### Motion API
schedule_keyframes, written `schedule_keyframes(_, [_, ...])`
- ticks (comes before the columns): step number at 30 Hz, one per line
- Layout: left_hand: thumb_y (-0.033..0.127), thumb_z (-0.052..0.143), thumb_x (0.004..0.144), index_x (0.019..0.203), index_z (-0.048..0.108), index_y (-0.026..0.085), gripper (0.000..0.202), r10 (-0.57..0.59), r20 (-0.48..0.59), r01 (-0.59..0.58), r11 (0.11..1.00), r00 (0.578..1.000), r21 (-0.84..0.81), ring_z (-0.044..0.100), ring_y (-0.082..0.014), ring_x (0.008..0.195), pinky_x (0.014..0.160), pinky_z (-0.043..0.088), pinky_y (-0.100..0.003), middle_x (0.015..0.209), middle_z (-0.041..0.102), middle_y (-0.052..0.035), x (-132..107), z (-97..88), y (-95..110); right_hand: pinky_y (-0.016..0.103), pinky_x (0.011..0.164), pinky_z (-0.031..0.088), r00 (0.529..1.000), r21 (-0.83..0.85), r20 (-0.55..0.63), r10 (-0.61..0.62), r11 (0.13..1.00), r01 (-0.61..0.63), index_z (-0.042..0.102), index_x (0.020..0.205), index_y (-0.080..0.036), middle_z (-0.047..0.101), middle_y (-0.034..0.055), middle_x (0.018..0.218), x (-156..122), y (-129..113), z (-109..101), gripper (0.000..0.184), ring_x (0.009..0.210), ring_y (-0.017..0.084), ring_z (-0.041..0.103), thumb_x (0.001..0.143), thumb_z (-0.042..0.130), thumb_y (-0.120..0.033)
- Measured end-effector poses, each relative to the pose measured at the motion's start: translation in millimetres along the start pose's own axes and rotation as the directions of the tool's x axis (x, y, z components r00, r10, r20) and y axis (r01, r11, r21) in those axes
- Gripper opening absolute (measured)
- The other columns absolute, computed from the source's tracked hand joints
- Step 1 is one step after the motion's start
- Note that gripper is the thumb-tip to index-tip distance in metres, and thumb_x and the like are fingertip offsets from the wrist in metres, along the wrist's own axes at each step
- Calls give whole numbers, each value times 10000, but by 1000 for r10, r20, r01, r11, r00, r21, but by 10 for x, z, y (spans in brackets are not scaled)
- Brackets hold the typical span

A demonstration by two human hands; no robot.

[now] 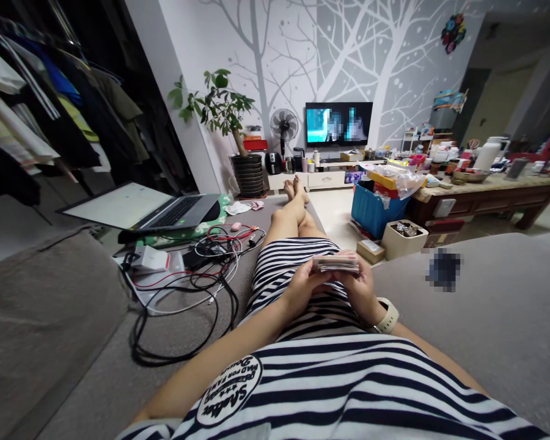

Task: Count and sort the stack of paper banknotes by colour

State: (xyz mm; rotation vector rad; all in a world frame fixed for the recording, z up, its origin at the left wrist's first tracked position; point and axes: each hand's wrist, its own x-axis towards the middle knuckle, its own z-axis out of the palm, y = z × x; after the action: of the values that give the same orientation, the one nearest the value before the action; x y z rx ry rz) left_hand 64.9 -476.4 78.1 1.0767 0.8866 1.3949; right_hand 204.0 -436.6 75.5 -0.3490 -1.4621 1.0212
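I sit on a grey sofa with my legs stretched out, wearing a black-and-white striped dress. Both hands meet over my lap. My left hand and my right hand are closed around a flat stack of cards or paper, held level between them. A pale watch sits on my right wrist.
An open laptop and a tangle of cables with a white box lie on the sofa to my left. Clothes hang at far left. Ahead stand a potted plant, a fan, a TV, a blue bin and a cluttered wooden table.
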Motion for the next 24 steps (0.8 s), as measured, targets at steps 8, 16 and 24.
schedule_keyframes(8, [457, 779, 694, 782, 732, 154, 319, 148, 79, -163, 955, 986, 248, 609, -211, 766, 760, 479, -325, 724, 671, -41, -1, -18, 2, 356, 768, 496, 989, -1, -96, 114, 993, -114, 733, 839, -245, 712, 13, 821, -16, 36, 30, 167, 754, 206, 615, 765, 721, -394])
schedule_keyframes(16, [555, 730, 703, 988, 733, 127, 514, -29, 150, 5, 988, 988, 156, 655, -271, 902, 814, 509, -380, 931, 725, -103, 46, -132, -130, 306, 696, 492, 968, 50, -66, 243, 970, -240, 735, 865, -193, 708, 18, 801, -29, 174, -26, 319, 693, 171, 593, 793, 703, -502])
schedule_keyframes(24, [536, 752, 705, 986, 745, 147, 480, -82, 67, 71, 985, 994, 155, 691, -274, 919, 851, 525, -382, 981, 754, -102, 28, -97, -163, 401, 951, 468, 931, -58, 217, 293, 956, -287, 650, 1189, -220, 670, 81, 1180, 231, 267, -498, 647, 1071, 263, 609, 829, 488, -733])
